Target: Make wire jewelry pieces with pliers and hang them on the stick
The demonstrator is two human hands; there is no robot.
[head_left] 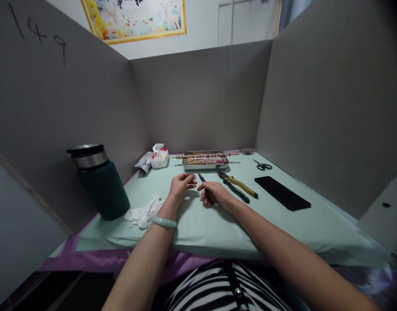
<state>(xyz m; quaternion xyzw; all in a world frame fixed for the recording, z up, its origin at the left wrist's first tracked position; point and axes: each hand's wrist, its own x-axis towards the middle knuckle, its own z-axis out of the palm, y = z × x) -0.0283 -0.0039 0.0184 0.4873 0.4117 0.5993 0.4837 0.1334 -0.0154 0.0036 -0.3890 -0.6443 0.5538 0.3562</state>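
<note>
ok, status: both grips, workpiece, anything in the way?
Left grip pinching small piece, too tiny to identify. Right grip holding slim dark tool, tip close to the piece. Nothing visible between them; pliers lie off to the right.

Grey partitions enclose a green-covered table below a gold-framed picture.

The held tool is black, the pliers' handles yellow and green, the bangle and tablecloth pale green, the bottle teal, the shirt striped black and white.
</note>
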